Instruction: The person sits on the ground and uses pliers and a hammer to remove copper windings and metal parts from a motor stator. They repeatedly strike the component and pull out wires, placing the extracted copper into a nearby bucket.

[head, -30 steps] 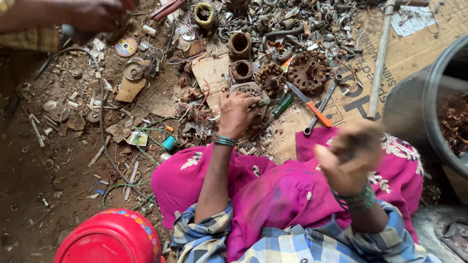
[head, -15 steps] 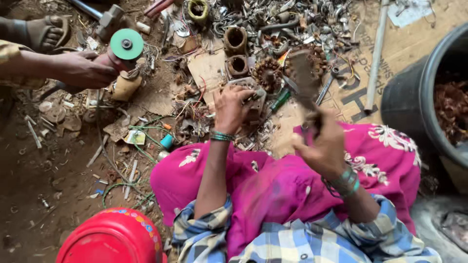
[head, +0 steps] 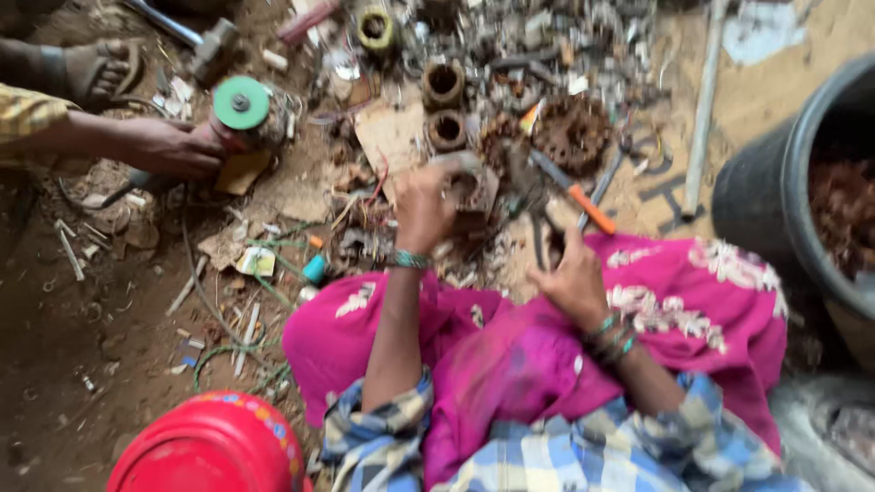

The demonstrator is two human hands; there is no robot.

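A rusty, blocky metal part (head: 474,187) lies on the dirt ground (head: 64,346) just in front of the pink cloth (head: 510,355) over the person's lap. The left hand (head: 427,208) curls its fingers onto the part's near edge. The right hand (head: 574,278), blurred, is closed around a dark slender tool (head: 540,228) standing upright. Beyond lie a round rusted gear-like disc (head: 572,135) and two short rusty cylinders (head: 444,107). At left another person's hand (head: 169,146) grips a grinder with a green disc (head: 241,102). A black tub (head: 802,200) stands at right.
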